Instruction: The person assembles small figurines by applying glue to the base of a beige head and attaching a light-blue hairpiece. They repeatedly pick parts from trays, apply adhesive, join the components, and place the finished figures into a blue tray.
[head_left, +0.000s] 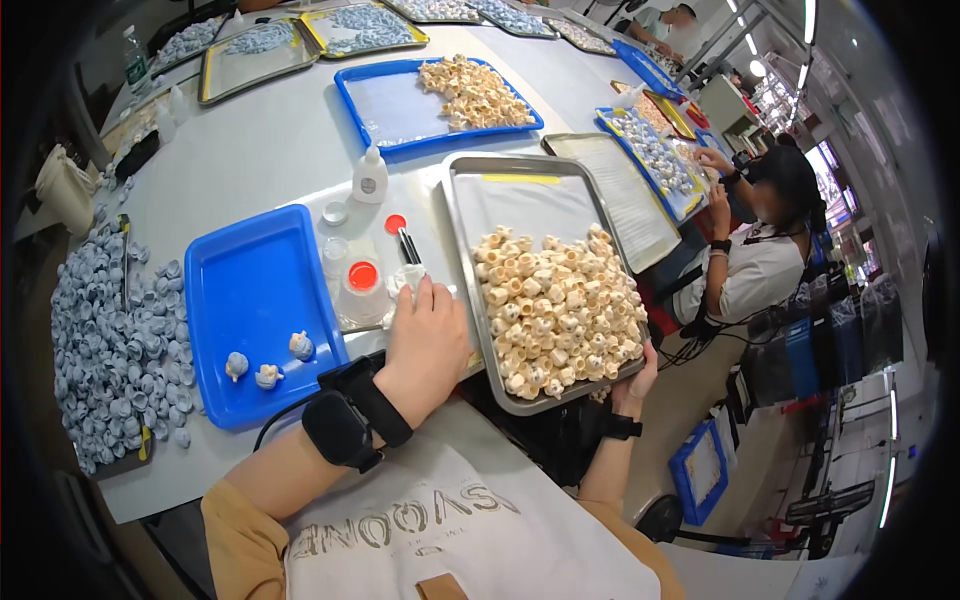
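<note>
My left hand (430,335) lies with bent fingers over a crumpled white tissue (403,278) on the table; the fingertips' undersides are hidden. Two dark pen-like sticks (408,246) lie just beyond it. My right hand (635,382) grips the near right edge of a metal tray (463,250), thumb along its side. The tray, tilted at the table's front, bears a heap of small cream hollow pieces (560,315). Left of my left hand stand a clear jar with a red top (362,285) and a blue tray (250,280) with three small blue-and-cream figure heads (300,345).
Blue-grey shell-like pieces (115,350) are piled at the far left. A white squeeze bottle (370,175) stands behind the jar. Farther back sits a blue tray (385,140) of cream pieces (475,92). A co-worker (750,240) works at the right beside another filled tray (650,150).
</note>
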